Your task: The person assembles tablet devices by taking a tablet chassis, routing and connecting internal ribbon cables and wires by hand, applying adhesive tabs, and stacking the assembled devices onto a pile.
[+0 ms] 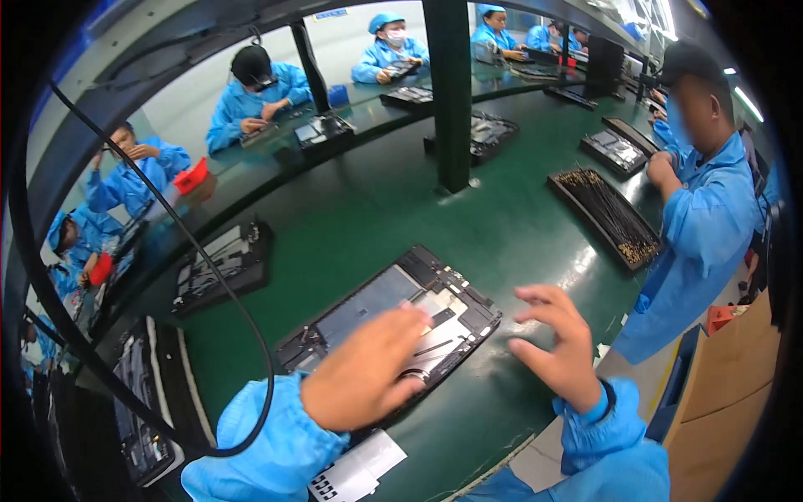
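Note:
In front of me on the green bench lies a flat electronic device (345, 315), with its inside exposed: dark grey panels, a silvery area and thin black cables. It looks like an opened tablet or laptop body. My left hand (365, 361) is over its near side, fingers stretched out and thumb apart, slightly blurred; whether it touches the device I cannot tell. Just off the device's right end, my right hand (559, 345) hovers with its fingers spread and nothing in it. A strap (608, 403) circles the right wrist.
White paper sheets (361, 470) lie near the front edge. A black tray of thin cables (604, 216) stands right, beside a standing person (701, 197). More opened devices (224, 261) lie left. A dark post (452, 100) rises behind; a black cable (219, 269) hangs at left.

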A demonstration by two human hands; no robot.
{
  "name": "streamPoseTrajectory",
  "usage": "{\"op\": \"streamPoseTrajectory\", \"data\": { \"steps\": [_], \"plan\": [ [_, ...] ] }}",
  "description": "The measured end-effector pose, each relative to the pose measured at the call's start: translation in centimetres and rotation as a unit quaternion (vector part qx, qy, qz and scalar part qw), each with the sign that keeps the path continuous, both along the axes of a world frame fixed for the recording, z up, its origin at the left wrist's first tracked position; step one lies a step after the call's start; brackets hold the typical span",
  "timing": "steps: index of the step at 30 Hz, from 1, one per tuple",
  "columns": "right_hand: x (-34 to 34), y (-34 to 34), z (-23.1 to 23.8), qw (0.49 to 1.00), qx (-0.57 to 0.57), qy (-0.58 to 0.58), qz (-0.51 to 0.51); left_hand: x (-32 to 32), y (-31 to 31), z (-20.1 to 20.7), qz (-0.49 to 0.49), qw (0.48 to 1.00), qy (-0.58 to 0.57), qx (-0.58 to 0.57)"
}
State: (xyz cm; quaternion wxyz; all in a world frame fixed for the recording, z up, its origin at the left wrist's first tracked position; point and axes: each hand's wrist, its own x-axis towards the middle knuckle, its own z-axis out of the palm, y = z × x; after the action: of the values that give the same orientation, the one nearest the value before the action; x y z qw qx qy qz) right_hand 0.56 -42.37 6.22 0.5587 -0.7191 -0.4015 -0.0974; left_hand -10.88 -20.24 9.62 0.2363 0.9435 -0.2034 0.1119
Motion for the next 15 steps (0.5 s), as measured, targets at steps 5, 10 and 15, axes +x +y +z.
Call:
{"op": "streamPoseTrajectory", "data": {
  "steps": [5,10,15],
  "plan": [
    [-6.0,-0.5,-1.0,0.970,-0.217,-0.060,0.092,-0.3,6.6,-1.9,0.307,0.942,0.111,0.078],
    [-9.1,3.1,-3.9,0.991,-0.129,0.002,0.030,-0.2,7.9,-2.9,0.297,0.933,0.201,-0.027],
    [-6.9,4.8,-0.4,0.979,0.148,0.141,0.028,2.2,4.4,-3.4,0.187,0.934,0.228,-0.201]
  ]
}}
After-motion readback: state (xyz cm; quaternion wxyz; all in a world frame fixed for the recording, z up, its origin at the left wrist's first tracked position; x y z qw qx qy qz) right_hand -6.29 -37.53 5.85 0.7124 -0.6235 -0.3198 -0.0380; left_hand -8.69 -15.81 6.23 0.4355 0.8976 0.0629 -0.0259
